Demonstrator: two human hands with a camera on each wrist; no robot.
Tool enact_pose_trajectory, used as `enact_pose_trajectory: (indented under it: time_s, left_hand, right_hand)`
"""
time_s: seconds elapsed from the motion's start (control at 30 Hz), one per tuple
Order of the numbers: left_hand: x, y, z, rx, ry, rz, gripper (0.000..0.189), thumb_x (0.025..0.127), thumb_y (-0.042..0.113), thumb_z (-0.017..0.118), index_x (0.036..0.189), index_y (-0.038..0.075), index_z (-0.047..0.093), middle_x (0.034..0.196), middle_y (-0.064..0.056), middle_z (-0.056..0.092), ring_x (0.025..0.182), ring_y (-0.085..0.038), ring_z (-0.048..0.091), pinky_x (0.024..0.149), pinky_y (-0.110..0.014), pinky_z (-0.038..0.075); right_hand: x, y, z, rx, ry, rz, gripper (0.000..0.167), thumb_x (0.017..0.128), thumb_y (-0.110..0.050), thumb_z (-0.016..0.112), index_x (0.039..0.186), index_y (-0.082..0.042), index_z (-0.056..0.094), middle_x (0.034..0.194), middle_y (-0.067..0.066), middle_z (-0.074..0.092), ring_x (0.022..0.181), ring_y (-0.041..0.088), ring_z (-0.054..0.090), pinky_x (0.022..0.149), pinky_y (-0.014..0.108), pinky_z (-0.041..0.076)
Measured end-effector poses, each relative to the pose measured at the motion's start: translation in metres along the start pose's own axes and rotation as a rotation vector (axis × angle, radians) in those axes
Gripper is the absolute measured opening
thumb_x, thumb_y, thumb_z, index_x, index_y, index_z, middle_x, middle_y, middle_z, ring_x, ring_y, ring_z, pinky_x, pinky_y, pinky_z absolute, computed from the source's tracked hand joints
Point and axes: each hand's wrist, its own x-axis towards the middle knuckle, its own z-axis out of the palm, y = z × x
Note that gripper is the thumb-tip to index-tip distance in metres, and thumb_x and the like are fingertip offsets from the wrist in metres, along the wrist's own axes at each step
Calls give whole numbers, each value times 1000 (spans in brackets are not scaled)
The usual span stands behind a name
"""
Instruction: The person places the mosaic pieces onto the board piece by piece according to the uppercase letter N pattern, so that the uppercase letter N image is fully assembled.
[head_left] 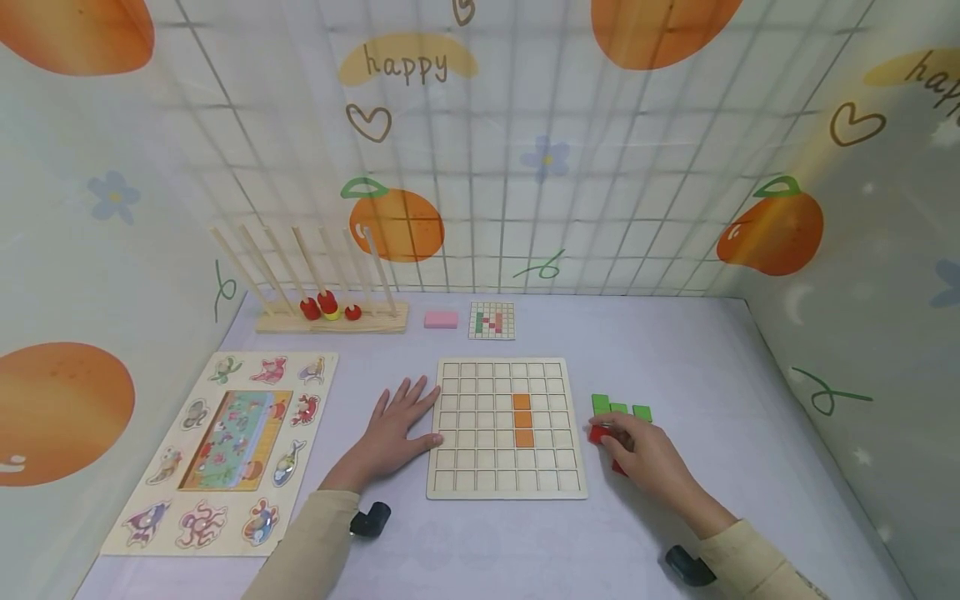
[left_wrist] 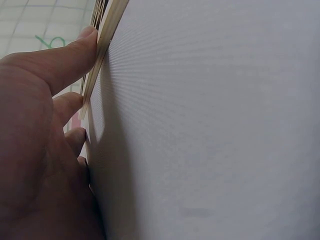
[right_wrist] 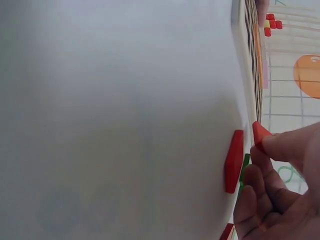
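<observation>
My left hand (head_left: 393, 433) lies with fingers spread on the table, its thumb and fingertips against the left edge of a wooden grid board (head_left: 465, 481). On the board, a short column of three orange square tiles (head_left: 522, 420) stands right of the middle. Just off the board's right edge, my right hand (head_left: 652, 458) pinches a red tile (right_wrist: 259, 135) between thumb and index finger. Another red tile (right_wrist: 233, 162) lies on the table under that hand, partly hidden in the head view. Several green tiles (head_left: 600, 403) sit just beyond the right fingertips.
A small pattern card (head_left: 492, 330) and a pink block (head_left: 441, 320) lie behind the board. At the back left stands a wooden peg rack (head_left: 337, 325) with red and yellow beads. An animal puzzle board (head_left: 165, 521) lies left of my left arm.
</observation>
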Motion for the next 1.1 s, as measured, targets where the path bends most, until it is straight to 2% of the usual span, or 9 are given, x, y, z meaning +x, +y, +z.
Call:
enact_pose_trajectory:
  time_s: [0.33, 0.5, 0.7, 0.9, 1.1]
  left_hand:
    - [0, -2, 1, 5, -3, -1, 82, 95, 53, 65, 162, 22, 29, 171, -4, 11, 157, -30, -1, 124, -56, -7]
    - [1, -2, 1, 6, -4, -3, 82, 95, 54, 65, 162, 22, 29, 171, -4, 11, 157, -29, -1, 124, -55, -7]
    - [1, -2, 2, 9, -4, -6, 82, 95, 53, 65, 162, 22, 29, 171, -3, 11, 157, -29, -1, 124, -55, -7]
    - [1, -3, 3, 16, 1, -6, 82, 95, 54, 65, 162, 23, 30, 170, -4, 12, 157, -30, 0, 124, -56, -6]
    - [1, -3, 2, 16, 1, -7, 82, 95, 54, 65, 162, 23, 29, 171, -3, 11, 157, -29, -1, 124, -56, -7]
  right_hand:
    - [4, -10, 4, 84, -16, 21, 28, 91, -8, 76, 115, -20, 69, 94, 0, 72, 59, 14, 56, 50, 26, 51]
    - [5, -16, 8, 89, -3, -22, 26, 90, -8, 77, 112, -21, 71, 88, -5, 69, 68, 14, 57, 58, 24, 51]
    - [6, -23, 16, 93, -26, -24, 25, 91, -11, 77, 112, -22, 71, 91, -8, 68, 76, 14, 57, 65, 23, 53]
    - [7, -30, 21, 126, -55, -31, 24, 92, -12, 76, 111, -25, 72, 91, -10, 67, 77, 13, 57, 66, 23, 53]
    - [7, -38, 27, 134, -50, -57, 23, 90, -13, 79, 107, -27, 72, 86, -12, 66, 75, 12, 58, 65, 23, 53]
